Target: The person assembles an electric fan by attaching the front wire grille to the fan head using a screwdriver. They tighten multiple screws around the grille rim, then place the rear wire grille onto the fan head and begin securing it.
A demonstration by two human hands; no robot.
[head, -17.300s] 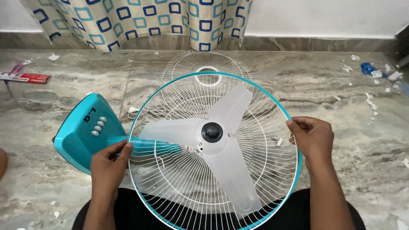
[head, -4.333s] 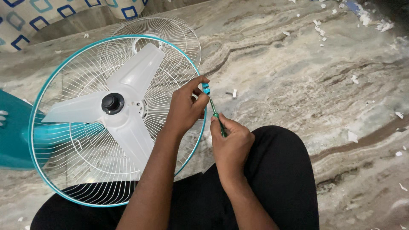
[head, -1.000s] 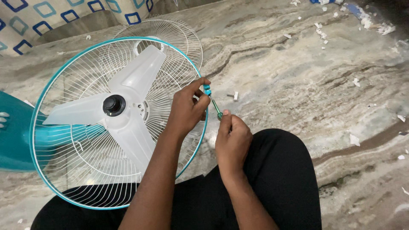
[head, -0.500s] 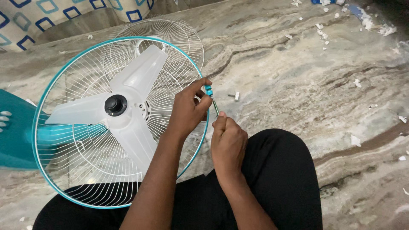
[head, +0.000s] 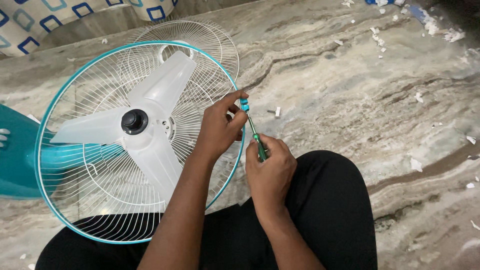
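Marble floor [head: 350,75], littered with white scraps, lies under me while my left hand [head: 220,127] pinches the fan guard's clip [head: 244,105] and my right hand [head: 270,167] grips a green screwdriver [head: 256,139].

Veined marble floor [head: 350,85] underfoot, white scraps [head: 417,97] scattered across it, a square-patterned curtain [head: 30,20] hanging at its far-left edge.

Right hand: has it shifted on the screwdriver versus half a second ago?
Yes. The right hand has slid back down the screwdriver, away from the teal clip on the fan guard rim, exposing more shaft.
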